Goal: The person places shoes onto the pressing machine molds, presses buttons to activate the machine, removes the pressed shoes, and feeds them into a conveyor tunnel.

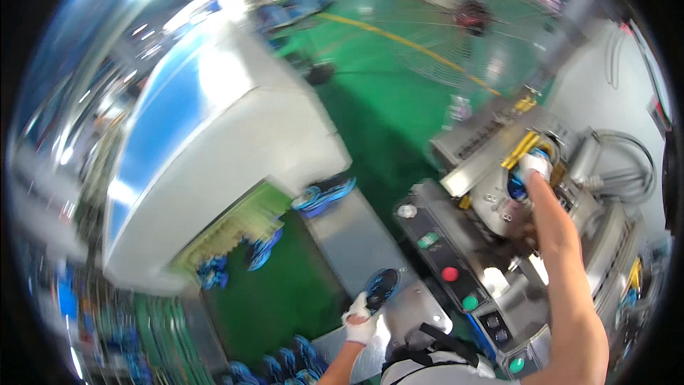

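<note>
My left hand (362, 322), in a white glove, grips one end of a dark shoe with blue edging (383, 288) over a metal table (367, 239). On the right, my outstretched right arm reaches to a metal machine (491, 199). My right hand (534, 165), also gloved in white, is closed on a blue shoe (518, 185) beside the machine's yellow parts (524, 148). Motion blur and the glove hide part of that shoe and how it sits in the machine.
A control panel (449, 257) with red and green buttons lies between the table and machine. At left stands a large white hood (263, 142) with a fringed curtain (235, 232). More blue shoes (326, 194) rest near it. A wire-guarded fan (470, 18) stands farther off.
</note>
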A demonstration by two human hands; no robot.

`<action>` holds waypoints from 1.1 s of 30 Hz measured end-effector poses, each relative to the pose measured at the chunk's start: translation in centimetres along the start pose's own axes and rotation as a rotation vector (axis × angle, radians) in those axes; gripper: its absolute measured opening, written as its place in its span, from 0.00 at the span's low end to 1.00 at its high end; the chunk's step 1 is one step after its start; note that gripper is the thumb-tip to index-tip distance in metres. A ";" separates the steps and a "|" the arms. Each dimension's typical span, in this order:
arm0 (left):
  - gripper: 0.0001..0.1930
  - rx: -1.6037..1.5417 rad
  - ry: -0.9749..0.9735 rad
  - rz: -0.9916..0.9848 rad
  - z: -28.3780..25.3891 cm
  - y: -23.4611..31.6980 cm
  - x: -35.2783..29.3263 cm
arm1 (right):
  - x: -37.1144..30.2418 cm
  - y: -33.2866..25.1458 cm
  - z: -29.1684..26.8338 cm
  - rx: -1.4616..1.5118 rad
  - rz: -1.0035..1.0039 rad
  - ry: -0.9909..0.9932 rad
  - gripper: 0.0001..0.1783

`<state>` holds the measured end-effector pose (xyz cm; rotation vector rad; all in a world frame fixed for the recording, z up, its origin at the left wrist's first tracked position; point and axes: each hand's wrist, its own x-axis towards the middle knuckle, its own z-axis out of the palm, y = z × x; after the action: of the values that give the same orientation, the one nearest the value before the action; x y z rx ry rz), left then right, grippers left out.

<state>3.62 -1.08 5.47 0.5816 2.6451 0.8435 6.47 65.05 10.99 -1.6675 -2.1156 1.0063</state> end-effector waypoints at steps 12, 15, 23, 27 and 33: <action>0.38 0.297 0.197 0.008 3.3 -7.6 -4.5 | -38.2 -4.3 -2.2 0.059 -0.542 0.099 0.45; 0.29 0.244 0.092 0.031 3.5 -6.2 -2.0 | -45.6 3.5 3.6 -0.463 -0.516 0.040 0.48; 0.34 -0.327 0.216 -0.209 -10.4 -23.6 0.0 | -47.5 8.0 7.9 -0.848 -0.459 -0.021 0.61; 0.43 0.146 0.677 -0.456 -21.2 -42.4 3.6 | -53.3 7.6 4.9 -0.527 -0.230 -0.092 0.55; 0.35 0.436 0.748 -0.378 -37.3 -57.4 10.2 | -61.8 18.5 3.8 -0.969 0.051 -0.161 0.49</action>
<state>-36.46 -57.02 -1.64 -0.2197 3.4849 0.4070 36.86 8.02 8.76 -2.0478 -2.9306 0.0525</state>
